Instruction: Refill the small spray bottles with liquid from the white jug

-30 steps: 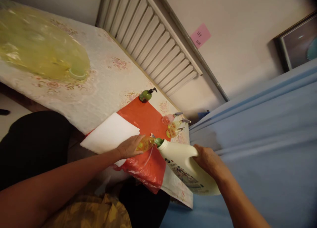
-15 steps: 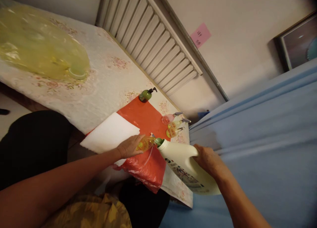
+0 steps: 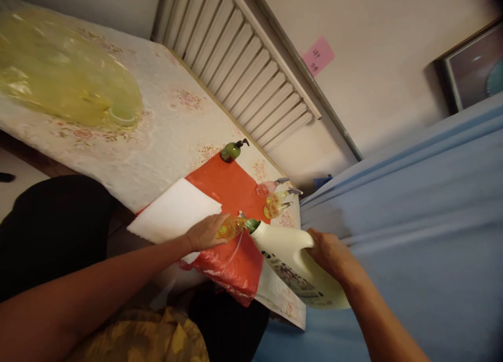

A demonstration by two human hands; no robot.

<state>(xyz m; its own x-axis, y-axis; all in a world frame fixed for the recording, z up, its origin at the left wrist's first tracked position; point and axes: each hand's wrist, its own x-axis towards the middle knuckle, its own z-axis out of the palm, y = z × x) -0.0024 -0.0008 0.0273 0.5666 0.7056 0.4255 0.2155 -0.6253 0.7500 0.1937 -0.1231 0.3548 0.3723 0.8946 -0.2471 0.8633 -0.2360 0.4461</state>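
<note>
My left hand [image 3: 207, 232] is closed around a small clear bottle [image 3: 231, 228] with yellow-orange colouring. By its handle, my right hand [image 3: 329, 252] grips a large cream jug [image 3: 293, 257], tilted so that its green spout [image 3: 252, 225] meets the bottle's mouth. Whether liquid is running between them is too small to make out. Under both lies a red plastic sheet [image 3: 243, 181], and a white paper or cloth [image 3: 176, 210] covers its left part. A thin pale tube or strip [image 3: 236, 247] lies on the red plastic below the bottle.
A green pump bottle [image 3: 231, 152] stands at the red sheet's far edge. Several pump bottles, one a pink bottle [image 3: 266, 188], stand at the table's right end. A big yellow plastic bag [image 3: 66, 68] lies on the flowered tablecloth [image 3: 165, 126]. A radiator [image 3: 239, 63] and blue curtain [image 3: 424, 210] border the table.
</note>
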